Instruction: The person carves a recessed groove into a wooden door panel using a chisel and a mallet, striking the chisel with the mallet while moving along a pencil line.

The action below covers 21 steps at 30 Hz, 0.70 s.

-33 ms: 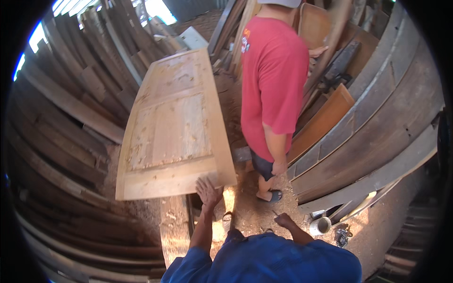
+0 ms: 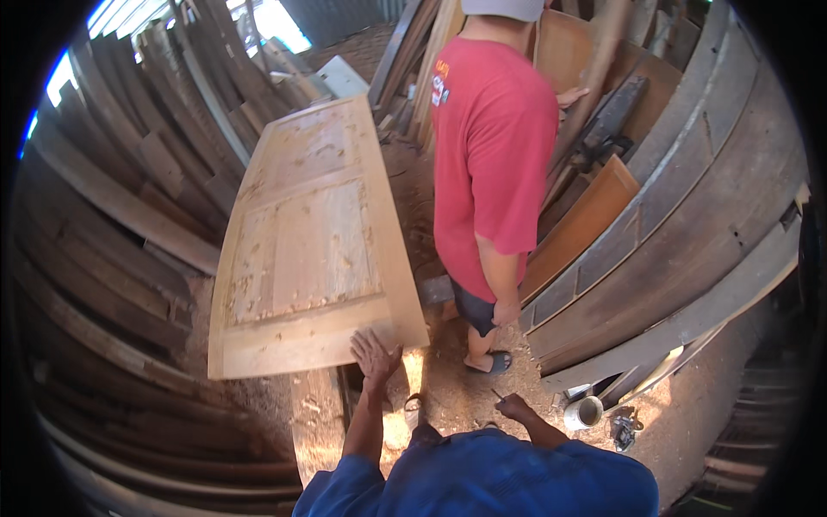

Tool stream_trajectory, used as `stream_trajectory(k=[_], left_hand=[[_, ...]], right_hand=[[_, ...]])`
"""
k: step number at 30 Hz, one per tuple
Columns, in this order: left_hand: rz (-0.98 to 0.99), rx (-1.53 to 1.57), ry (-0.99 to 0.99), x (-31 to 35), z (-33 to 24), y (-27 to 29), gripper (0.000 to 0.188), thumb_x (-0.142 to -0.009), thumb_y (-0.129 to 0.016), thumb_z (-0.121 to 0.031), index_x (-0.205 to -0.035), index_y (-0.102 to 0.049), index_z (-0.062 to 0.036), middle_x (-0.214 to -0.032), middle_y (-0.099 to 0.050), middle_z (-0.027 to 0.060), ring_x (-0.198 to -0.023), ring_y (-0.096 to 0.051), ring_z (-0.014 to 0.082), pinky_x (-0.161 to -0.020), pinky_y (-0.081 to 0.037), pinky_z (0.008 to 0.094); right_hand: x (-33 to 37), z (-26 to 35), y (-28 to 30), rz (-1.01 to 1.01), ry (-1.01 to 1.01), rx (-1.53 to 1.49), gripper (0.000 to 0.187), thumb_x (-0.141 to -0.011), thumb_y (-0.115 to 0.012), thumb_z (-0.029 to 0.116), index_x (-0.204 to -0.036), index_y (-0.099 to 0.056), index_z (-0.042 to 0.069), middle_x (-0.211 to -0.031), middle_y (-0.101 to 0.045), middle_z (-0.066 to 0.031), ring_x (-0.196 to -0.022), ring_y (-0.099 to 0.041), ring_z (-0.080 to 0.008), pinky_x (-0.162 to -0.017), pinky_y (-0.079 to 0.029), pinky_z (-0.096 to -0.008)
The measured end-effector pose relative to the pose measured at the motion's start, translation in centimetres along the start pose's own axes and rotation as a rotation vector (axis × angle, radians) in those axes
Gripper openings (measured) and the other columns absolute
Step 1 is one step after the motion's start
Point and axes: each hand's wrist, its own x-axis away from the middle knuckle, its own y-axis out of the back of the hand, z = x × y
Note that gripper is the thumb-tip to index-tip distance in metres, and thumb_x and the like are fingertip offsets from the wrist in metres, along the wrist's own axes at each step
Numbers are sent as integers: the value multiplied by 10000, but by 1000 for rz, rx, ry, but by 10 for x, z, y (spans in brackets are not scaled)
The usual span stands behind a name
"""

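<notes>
A pale wooden door panel [image 2: 314, 246] with recessed panels and wood shavings scattered over it lies in front of me, its near end towards my body. Resting on the near rail, at its edge, is my left hand [image 2: 375, 356], fingers stretched out. My right hand [image 2: 517, 407] hangs low, away from the panel, closed round a thin, pencil-like stick [image 2: 497, 395] whose tip pokes out. Beneath the near end shows a wooden bench plank [image 2: 317, 422] strewn with shavings.
A person [image 2: 491, 155] in a red shirt and cap stands right of the panel, one hand on a tall board. Planks [image 2: 112, 198] lean along the left, and large boards [image 2: 655, 250] along the right. A white bucket [image 2: 584, 413] stands on the shaving-covered floor.
The view has shifted slightly, and the door panel's near left corner sits a little lower in it. My left hand remains on the near rail, its fingers spread; my right hand still grips the stick.
</notes>
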Motion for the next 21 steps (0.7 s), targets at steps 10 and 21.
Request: stream_trajectory(k=[10,21], left_hand=[[234,18,83,-53,4,-12,1235,-758,-573,-803,-1565,-111,10,-1566,61,405,-1442,127,584,-1125,52,705],[146,67,6,-53,31,-10,782,-915,-578,-495,-1508,-342,-44,-1575,-85,381,-1468,14,553,-1154,-17,668]], right_hand=[[0,63,0,17,-256,-287,439,-856,-653,387,-844,-716,-48,-712,-702,-148,-607,-660,-236,-609,-513,-372],[-38,118,23,-78,-299,-606,409,-951,-583,342,-925,-691,-52,-763,-698,-155,-639,-700,-245,-644,-535,-380]])
